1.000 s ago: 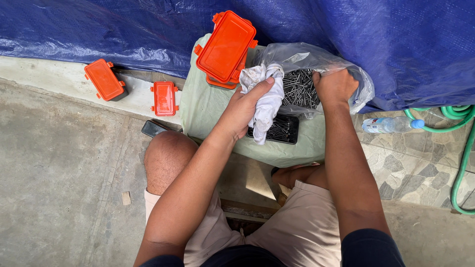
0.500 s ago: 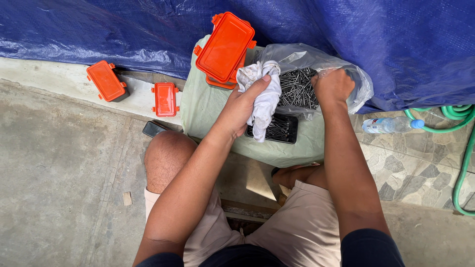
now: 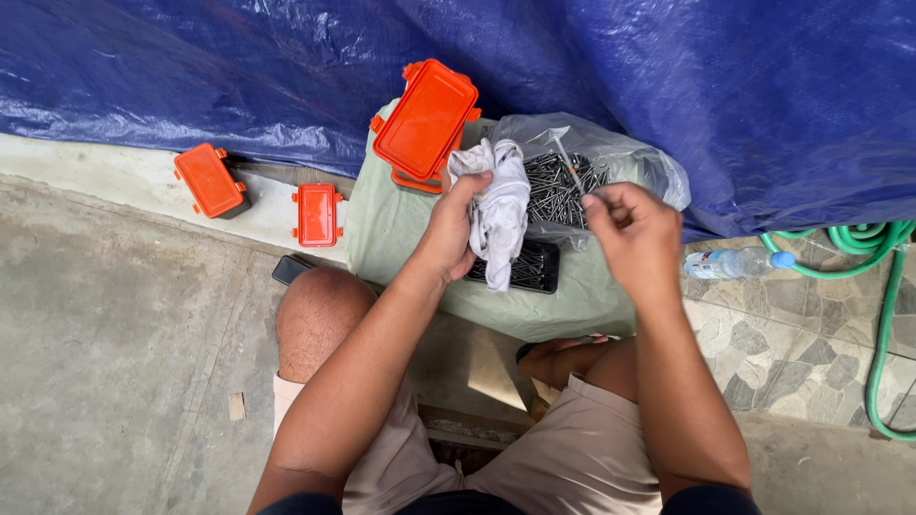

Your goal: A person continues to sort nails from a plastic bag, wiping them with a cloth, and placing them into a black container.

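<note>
Left hand is bunched around a white rag, fingers pressed together on its top so the rest hangs down over the black tray of nails just below the grip, probably to keep it ready for wiping. Right hand sits a bit to the right of the rag, fingertips pinched as if on a nail or two, though I can't make out what's in there. Just beyond that pinch is the clear plastic bag of loose nails, mouth open so it's easy to reach. An orange lid stands propped up beyond the left hand, out of the way.
</note>
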